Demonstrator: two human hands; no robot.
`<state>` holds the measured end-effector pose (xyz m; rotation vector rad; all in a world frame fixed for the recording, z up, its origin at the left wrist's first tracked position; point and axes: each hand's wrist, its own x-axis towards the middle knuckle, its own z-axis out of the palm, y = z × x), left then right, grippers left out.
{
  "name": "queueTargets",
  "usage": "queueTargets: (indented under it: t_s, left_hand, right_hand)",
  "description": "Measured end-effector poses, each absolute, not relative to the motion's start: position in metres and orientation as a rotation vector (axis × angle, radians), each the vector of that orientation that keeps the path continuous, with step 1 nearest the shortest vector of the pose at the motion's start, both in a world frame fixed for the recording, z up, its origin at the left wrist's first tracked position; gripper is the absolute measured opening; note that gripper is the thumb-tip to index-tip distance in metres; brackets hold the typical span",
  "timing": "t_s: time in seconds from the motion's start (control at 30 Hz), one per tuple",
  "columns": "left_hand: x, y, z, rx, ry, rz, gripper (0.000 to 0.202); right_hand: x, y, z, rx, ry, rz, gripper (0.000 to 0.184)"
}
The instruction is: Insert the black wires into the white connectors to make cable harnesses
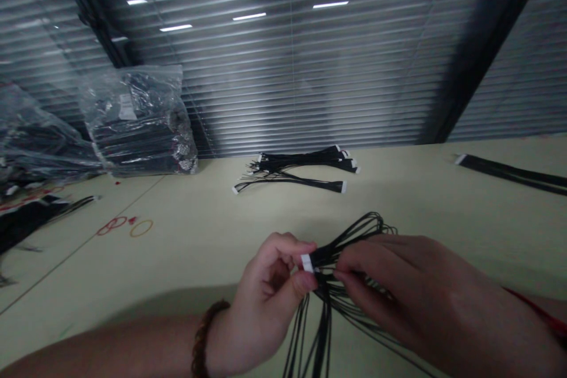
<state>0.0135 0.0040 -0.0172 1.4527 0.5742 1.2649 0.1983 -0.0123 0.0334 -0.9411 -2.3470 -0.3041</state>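
My left hand (266, 295) pinches the white connector end of a black wire harness (354, 236) between thumb and fingers. My right hand (425, 301) is closed on the same bundle just right of the connector, fingers curled around the thin black wires. The wires loop up behind my right hand and hang down loose between both hands towards the table's near edge. A beaded bracelet (204, 336) circles my left wrist.
A pile of finished black harnesses with white connectors (305, 168) lies further back on the pale table (199, 260). Clear bags of harnesses (142, 124) stand at back left. Rubber bands (140, 228) lie left of centre. More black cables (514, 172) rest at right. Window blinds behind.
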Motion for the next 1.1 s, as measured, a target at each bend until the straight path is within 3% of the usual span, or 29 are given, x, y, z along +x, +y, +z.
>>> queueTargets:
  t_s: [0.3, 0.53, 0.73, 0.97, 1.1]
  left_hand:
    - [0.013, 0.0, -0.017, 1.372, 0.641, 1.194, 0.015]
    - [0.013, 0.016, -0.002, 1.092, 0.784, 1.364, 0.02]
    - [0.013, 0.02, -0.001, 1.01, 0.773, 1.415, 0.025]
    - [0.011, 0.018, -0.014, 1.069, 0.59, 1.361, 0.024]
    - [0.01, 0.019, -0.02, 1.136, 0.569, 1.353, 0.023]
  right_hand:
    - [0.194, -0.011, 0.026, -0.869, -2.442, -0.219, 0.021]
    - [0.202, -0.011, 0.048, -0.874, -2.324, -0.457, 0.011]
    - [0.211, -0.023, 0.028, -1.244, -2.59, -0.082, 0.026]
    - [0.183, -0.002, 0.025, -1.257, -2.538, 0.49, 0.023]
    - [0.18, 0.003, 0.024, -1.173, -2.479, 0.652, 0.029]
